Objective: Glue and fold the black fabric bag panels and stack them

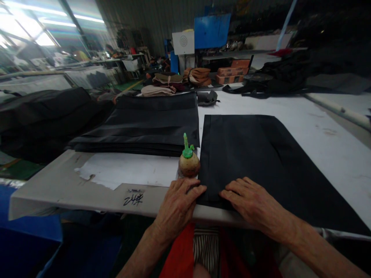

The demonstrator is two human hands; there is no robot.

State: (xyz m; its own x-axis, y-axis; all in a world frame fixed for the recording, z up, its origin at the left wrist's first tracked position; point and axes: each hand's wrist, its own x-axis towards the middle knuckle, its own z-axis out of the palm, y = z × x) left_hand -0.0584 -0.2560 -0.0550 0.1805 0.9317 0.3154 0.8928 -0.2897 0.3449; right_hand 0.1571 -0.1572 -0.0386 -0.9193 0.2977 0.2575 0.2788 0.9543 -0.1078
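A flat black fabric piece (261, 162) lies on the white table (319, 135) in front of me. My left hand (176, 206) rests at the table's near edge, its fingers stretched onto the fabric's near left corner. My right hand (252, 204) lies flat on the fabric's near edge, fingers spread towards the left hand. Just beyond my left hand stands a small round brown object with a green top (189, 160), touching the fabric's left side.
A stack of black fabric pieces (145, 123) lies to the left. Handwritten marks (133, 199) show on the table's front lip. Folded tan and brown fabrics (179, 81), dark bags (275, 77) and a blue panel (211, 31) stand at the back.
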